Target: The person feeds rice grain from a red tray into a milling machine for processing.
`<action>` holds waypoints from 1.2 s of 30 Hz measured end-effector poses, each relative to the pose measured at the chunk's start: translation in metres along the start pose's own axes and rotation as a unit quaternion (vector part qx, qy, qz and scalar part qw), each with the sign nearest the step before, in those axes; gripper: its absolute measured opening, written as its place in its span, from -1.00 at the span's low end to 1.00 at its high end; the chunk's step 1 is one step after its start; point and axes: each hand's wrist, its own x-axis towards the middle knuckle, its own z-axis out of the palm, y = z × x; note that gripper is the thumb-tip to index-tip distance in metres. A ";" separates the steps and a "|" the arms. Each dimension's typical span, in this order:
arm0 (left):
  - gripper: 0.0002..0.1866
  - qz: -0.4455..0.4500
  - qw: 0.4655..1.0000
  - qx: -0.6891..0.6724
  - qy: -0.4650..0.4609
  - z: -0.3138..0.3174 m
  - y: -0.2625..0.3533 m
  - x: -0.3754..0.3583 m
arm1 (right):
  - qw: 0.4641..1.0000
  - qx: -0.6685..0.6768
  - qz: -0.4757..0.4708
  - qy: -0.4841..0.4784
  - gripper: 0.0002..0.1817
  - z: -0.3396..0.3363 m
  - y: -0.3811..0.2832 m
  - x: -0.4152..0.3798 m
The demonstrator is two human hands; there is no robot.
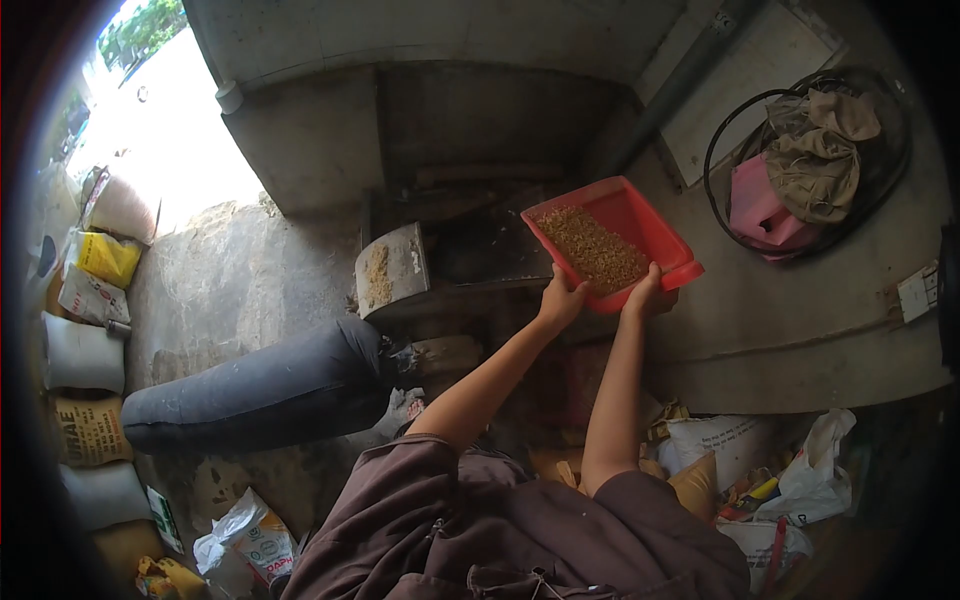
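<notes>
A red plastic scoop (660, 225), shaped like a dustpan, is held out in front of me with a layer of golden-brown grain (590, 250) in it. My left hand (563, 300) grips its near left edge, thumb on the rim. On the near right edge, my right hand (650, 295) is closed with the thumb over the rim; the fingers of both hands are partly hidden beneath. To the left of the scoop, a pale curved metal chute (408, 265) carries a small patch of lighter grain or meal (378, 277).
A long dark cloth tube (260, 390) stretches left from the machinery below the chute. Several stacked sacks (85, 355) line the left side. Plastic bags (815, 475) and sacks lie at lower right. On the right hang a black cable loop (712, 150) and cloth bags (820, 160).
</notes>
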 end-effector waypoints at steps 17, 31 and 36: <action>-0.49 -0.033 0.999 -0.030 -0.024 0.002 -0.010 0.007 | 0.999 -0.022 -0.032 -0.018 -0.61 0.010 0.024 0.019; -0.53 -0.024 1.000 -0.015 -0.013 0.005 -0.024 0.015 | 0.996 -0.058 -0.071 -0.018 -0.60 0.011 0.023 0.013; -0.53 -0.032 0.999 -0.001 -0.004 0.006 -0.018 0.011 | 0.996 -0.048 -0.074 -0.032 -0.60 0.011 0.025 0.018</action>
